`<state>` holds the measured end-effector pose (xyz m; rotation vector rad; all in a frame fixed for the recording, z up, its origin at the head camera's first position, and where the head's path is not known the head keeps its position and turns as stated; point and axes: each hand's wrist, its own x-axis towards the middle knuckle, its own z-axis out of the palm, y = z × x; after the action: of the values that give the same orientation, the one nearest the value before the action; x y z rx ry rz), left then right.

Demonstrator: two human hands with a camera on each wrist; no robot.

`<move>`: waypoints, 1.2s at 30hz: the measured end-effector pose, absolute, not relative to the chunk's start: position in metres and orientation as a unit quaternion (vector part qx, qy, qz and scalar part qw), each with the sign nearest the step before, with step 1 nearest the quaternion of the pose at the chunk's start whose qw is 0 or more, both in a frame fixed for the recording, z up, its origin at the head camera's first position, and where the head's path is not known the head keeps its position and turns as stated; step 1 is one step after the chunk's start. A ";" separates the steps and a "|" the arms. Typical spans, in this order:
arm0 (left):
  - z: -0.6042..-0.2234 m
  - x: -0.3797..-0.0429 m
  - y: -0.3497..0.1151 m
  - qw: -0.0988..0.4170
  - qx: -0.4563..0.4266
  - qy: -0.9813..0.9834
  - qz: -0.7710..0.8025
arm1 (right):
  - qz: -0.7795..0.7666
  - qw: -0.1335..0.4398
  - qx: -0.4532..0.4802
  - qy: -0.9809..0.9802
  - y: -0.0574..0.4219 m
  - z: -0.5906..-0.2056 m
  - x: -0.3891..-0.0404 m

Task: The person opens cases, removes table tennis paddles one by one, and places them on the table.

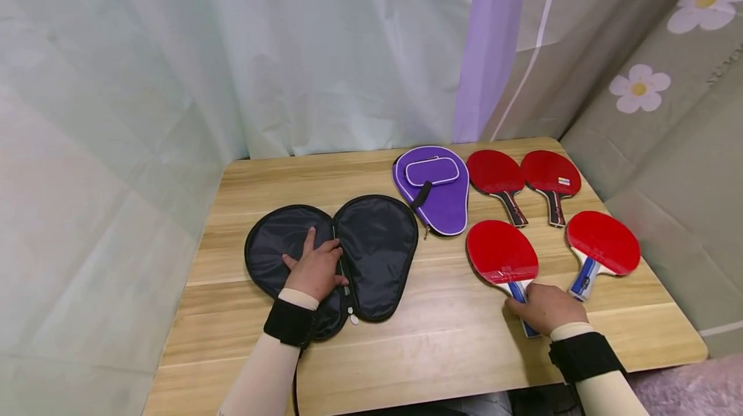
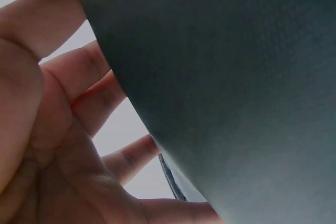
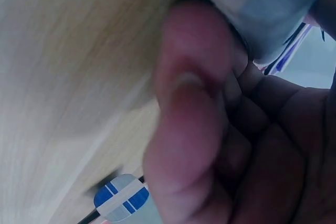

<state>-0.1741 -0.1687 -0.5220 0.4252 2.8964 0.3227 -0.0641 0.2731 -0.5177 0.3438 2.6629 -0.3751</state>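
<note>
A black zip-up paddle case (image 1: 380, 251) lies unfolded on the table, its two rounded halves side by side. My left hand (image 1: 316, 271) is over its left half with fingers spread, close to the zip seam. In the left wrist view, the fingertips are hidden behind a dark fabric edge (image 2: 210, 87). My right hand (image 1: 547, 308) grips the blue and white handle of a red table tennis paddle (image 1: 502, 251), its blade pointing away from me. The right wrist view shows curled fingers at the handle's end (image 3: 262, 19).
Another red paddle with a blue handle (image 1: 604, 245) lies right of my right hand. Behind are two darker red paddles (image 1: 495, 171) (image 1: 550, 172) and a purple paddle case (image 1: 447, 206). Curtains (image 1: 348, 48) hang behind the wooden table (image 1: 441, 351).
</note>
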 end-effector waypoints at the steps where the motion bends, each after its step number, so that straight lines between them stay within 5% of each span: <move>1: -0.521 -0.174 -0.169 0.098 0.144 0.979 0.109 | -0.133 0.212 0.124 0.960 0.273 -0.518 -0.064; 18: -0.521 -0.174 -0.167 0.080 0.148 0.980 0.105 | -0.156 0.210 0.129 0.957 0.283 -0.518 -0.068; 25: -0.519 -0.175 -0.165 0.090 0.145 0.980 0.105 | -0.156 0.152 0.149 0.965 0.283 -0.501 -0.079; 36: -0.524 -0.173 -0.167 0.086 0.147 0.980 0.108 | -0.155 0.037 0.011 0.987 0.182 -0.483 -0.125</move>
<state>-0.1727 -0.1671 -0.5244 0.4372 2.9201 0.3224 -0.1248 0.1821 -0.4833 0.0346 3.0300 -0.4753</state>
